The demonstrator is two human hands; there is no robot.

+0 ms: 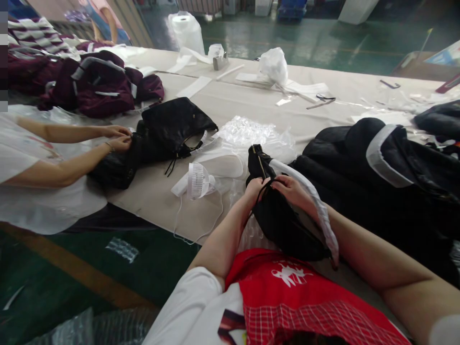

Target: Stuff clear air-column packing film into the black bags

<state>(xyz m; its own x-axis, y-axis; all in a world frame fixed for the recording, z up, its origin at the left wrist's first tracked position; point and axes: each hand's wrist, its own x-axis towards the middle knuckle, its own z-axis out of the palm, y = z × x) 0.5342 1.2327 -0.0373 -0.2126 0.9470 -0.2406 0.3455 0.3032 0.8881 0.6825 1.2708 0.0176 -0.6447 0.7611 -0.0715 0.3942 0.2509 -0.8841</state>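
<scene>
A black bag (283, 223) with a gold zipper lies at the table's front edge, against the red apron. Its strap, wrapped in white material (311, 187), arches along the right side. My left hand (257, 189) pinches the bag's upper part beside the zipper, next to a thin black cord. Close by on the right, my right hand (289, 189) has its fingers closed on the same part of the bag. The two hands almost touch. My fingertips partly hide the spot they hold.
Black bags (341, 167) are heaped on the right. Clear plastic wrapping (251, 134) lies beyond my hands, a small white fan (197, 181) to their left. A co-worker's hands (120, 139) hold another black bag (176, 124). Maroon bags (104, 86) pile up at the back left.
</scene>
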